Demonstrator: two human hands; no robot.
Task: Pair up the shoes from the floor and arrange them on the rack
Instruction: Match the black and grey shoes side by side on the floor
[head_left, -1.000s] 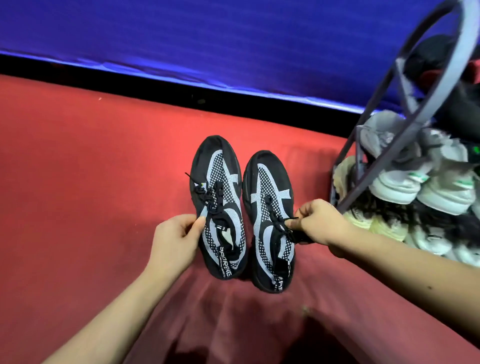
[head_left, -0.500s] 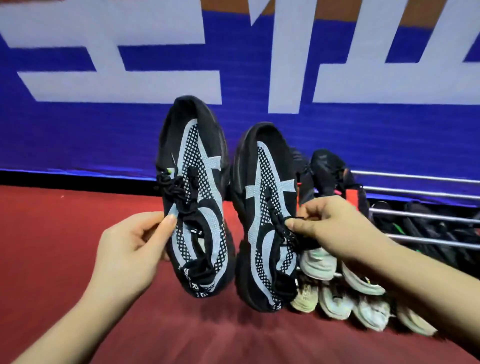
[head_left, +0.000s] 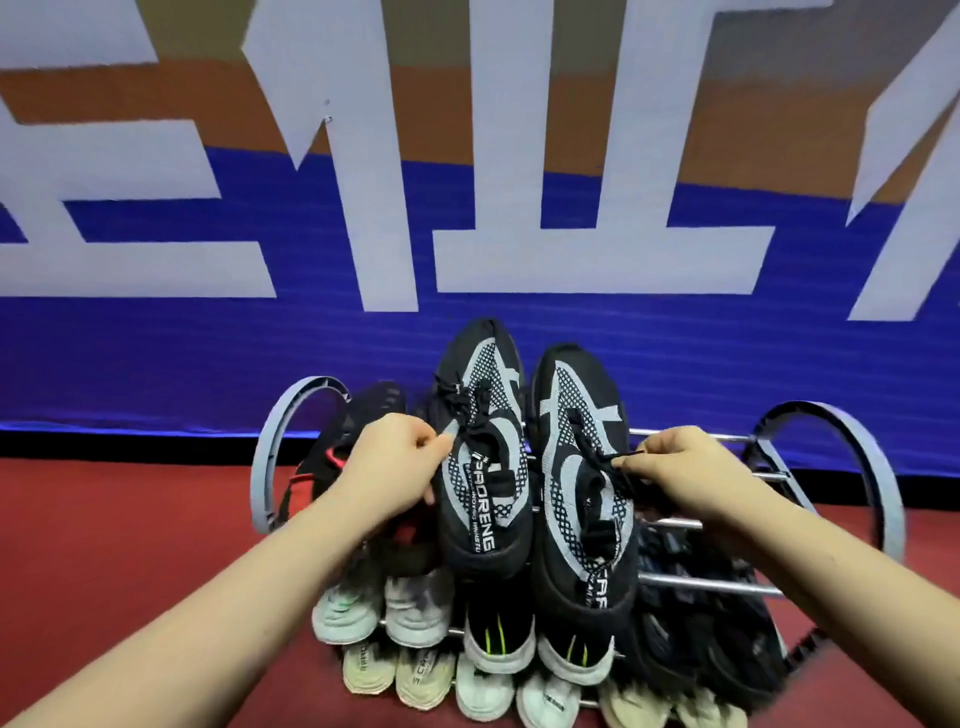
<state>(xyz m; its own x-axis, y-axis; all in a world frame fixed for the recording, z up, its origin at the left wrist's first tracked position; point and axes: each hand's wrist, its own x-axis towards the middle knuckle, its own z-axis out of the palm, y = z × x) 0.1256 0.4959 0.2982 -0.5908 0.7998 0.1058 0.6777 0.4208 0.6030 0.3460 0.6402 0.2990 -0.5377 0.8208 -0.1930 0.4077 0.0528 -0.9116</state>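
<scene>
Two matching black sneakers with grey stripes and mesh are held side by side, toes pointing away, over the top tier of the shoe rack (head_left: 836, 499). My left hand (head_left: 395, 467) grips the left sneaker (head_left: 480, 457) at its inner side by the laces. My right hand (head_left: 685, 473) pinches the laces of the right sneaker (head_left: 582, 483). Whether the soles touch the rack bars is hidden.
The grey rack has round end hoops (head_left: 270, 457) and metal bars. A black-and-red shoe (head_left: 332, 462) sits at top left, dark shoes (head_left: 727, 623) at right, white and pale shoes (head_left: 410, 618) on lower tiers. Red floor (head_left: 104, 545) surrounds it; a blue banner wall (head_left: 208, 353) stands behind.
Both hands carried the black pair up from the red floor and rightward over the rack. The view swung from the floor to the rack front.
</scene>
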